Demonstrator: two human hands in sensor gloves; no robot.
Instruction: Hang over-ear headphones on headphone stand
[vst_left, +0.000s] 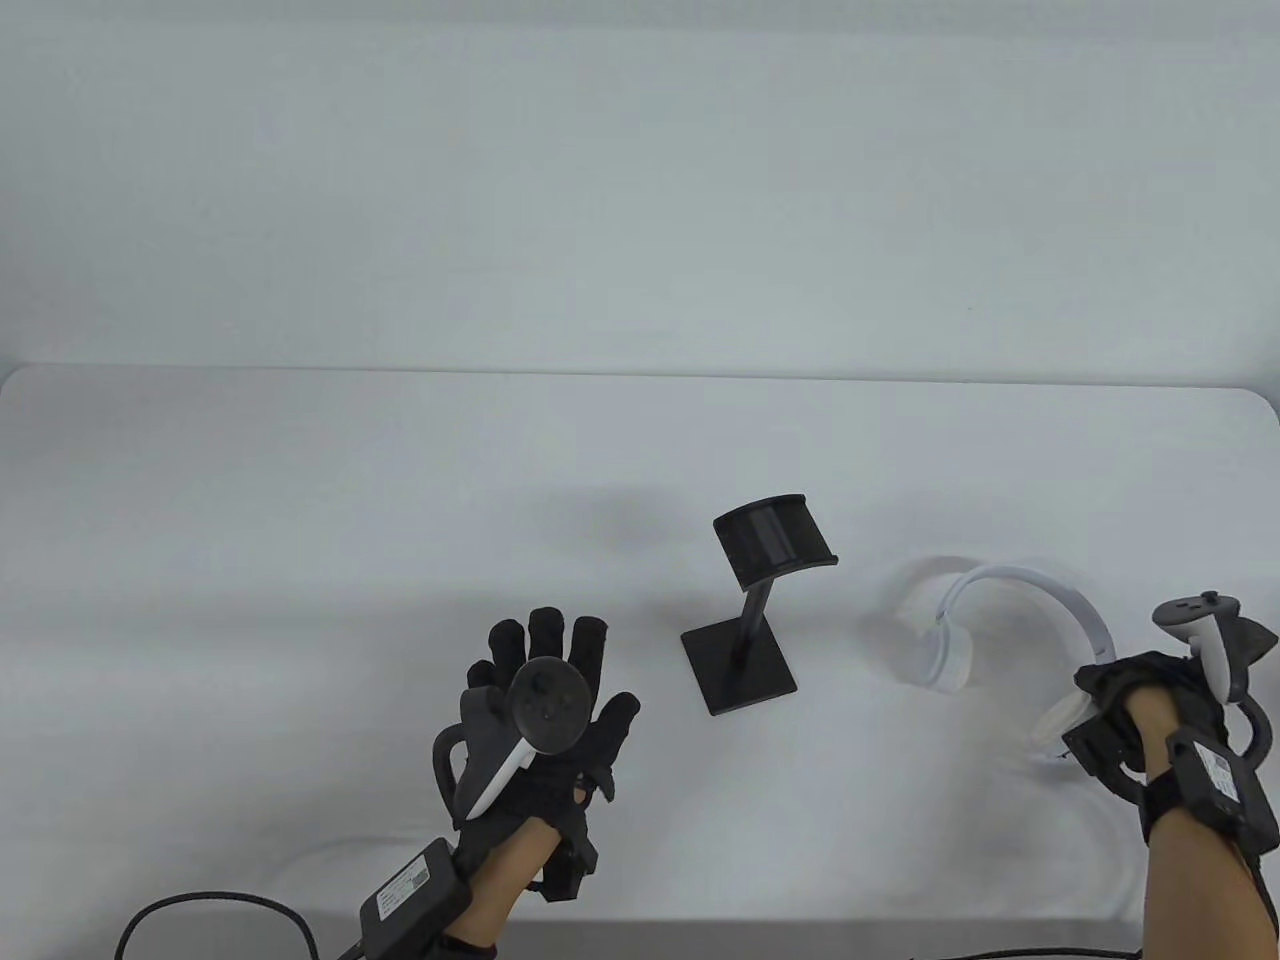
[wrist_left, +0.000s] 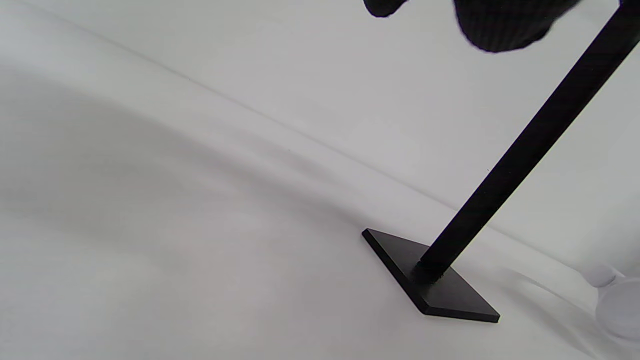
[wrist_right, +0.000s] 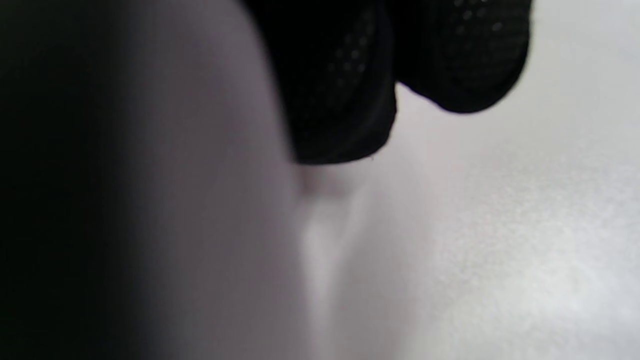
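The black headphone stand (vst_left: 760, 610) is upright mid-table, with a square base and a curved cradle (vst_left: 775, 535) on top. Its pole and base also show in the left wrist view (wrist_left: 520, 155). The white over-ear headphones (vst_left: 1010, 572) are to its right, left earcup (vst_left: 945, 660) on the table. My right hand (vst_left: 1125, 700) is closed around the headphones' right end, hiding that earcup. In the right wrist view, its fingertips (wrist_right: 350, 100) press against a blurred white surface. My left hand (vst_left: 560, 650) lies open and empty, fingers spread, left of the stand's base.
A white cloth covers the table; its far edge (vst_left: 640, 372) runs across the view in front of a white wall. A black cable (vst_left: 200, 910) loops at the near left edge. An edge of the white earcup (wrist_left: 620, 305) shows in the left wrist view.
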